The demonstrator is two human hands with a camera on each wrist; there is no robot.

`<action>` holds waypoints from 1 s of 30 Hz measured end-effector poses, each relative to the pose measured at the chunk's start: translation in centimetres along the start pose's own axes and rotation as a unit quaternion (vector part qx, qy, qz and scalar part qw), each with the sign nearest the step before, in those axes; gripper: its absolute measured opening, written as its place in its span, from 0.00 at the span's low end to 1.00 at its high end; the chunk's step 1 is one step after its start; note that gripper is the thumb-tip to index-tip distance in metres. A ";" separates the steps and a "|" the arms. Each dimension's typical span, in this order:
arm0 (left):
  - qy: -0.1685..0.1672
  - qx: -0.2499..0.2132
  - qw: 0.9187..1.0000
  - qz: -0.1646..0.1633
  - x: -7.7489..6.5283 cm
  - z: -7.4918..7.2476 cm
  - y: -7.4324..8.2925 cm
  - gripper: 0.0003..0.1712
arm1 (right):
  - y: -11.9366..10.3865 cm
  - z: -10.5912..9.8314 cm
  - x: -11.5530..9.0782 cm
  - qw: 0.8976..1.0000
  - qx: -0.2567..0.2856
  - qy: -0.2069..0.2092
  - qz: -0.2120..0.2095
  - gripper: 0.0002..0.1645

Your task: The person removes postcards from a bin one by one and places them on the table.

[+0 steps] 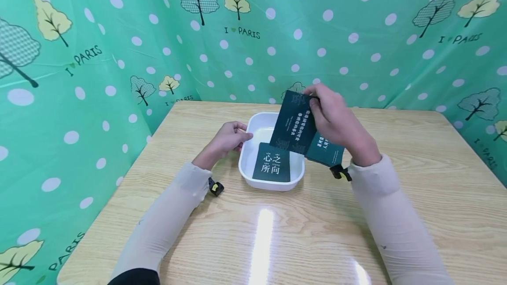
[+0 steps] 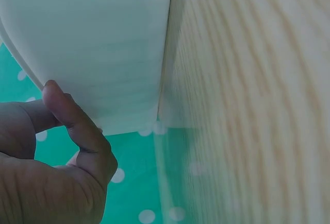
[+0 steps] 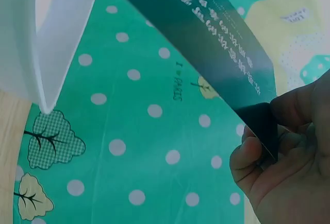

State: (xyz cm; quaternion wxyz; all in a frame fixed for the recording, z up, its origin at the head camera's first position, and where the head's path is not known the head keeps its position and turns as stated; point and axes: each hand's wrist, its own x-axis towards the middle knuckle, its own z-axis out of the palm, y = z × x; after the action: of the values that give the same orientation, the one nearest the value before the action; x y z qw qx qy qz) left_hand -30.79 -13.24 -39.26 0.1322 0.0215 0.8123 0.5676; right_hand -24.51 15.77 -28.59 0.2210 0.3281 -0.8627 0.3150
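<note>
The left hand (image 1: 229, 137) is holding the white tray (image 1: 273, 185) at its left rim; the thumb and the fingers are closing on this edge, with only the wall between them. The right hand (image 1: 330, 113) is pinching a dark green card (image 1: 291, 122) near its upper corner, and in the right wrist view the thumb is pressing it against the curled fingers. This card is hanging tilted above the right part of the tray, showing pale writing. Inside the tray, a square card (image 1: 271, 162) with large white characters is lying face up on the bottom. Just to the right of the tray, a third card (image 1: 330, 151) is lying on the wooden table (image 1: 325, 232), partly hiding behind the right hand and the held card; I cannot tell if it is one card or several. Behind the table, a green dotted curtain (image 1: 257, 71) is hanging.
</note>
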 end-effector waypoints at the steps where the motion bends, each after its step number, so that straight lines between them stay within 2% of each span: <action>1: 0.000 -0.001 1.000 0.001 0.0 0.0 0.0 0.19 | 0.2 -0.3 0.0 1.000 -0.004 0.008 -0.001 0.13; 7: 0.000 -0.002 1.000 0.006 0.0 -0.1 0.0 0.19 | 1.4 -1.8 -0.3 0.999 -0.016 0.049 0.014 0.14; 13: 0.000 0.000 1.000 0.003 -0.1 -0.1 0.1 0.18 | 2.6 -3.3 -0.8 0.996 -0.028 0.062 0.058 0.15; 22: 0.000 -0.003 1.000 0.001 -0.1 -0.1 -0.1 0.17 | 4.9 -4.5 -1.7 0.985 -0.023 0.047 0.162 0.18; 30: 0.002 -0.005 1.000 0.004 -0.1 0.0 -0.1 0.17 | 7.1 -4.6 -2.2 0.977 -0.027 0.019 0.210 0.20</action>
State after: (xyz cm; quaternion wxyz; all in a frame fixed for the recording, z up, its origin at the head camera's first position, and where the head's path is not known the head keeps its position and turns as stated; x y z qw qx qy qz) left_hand -30.68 -13.31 -39.33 0.1284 0.0230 0.8098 0.5721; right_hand -27.17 24.08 -29.48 0.1751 0.1275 -0.9160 0.3377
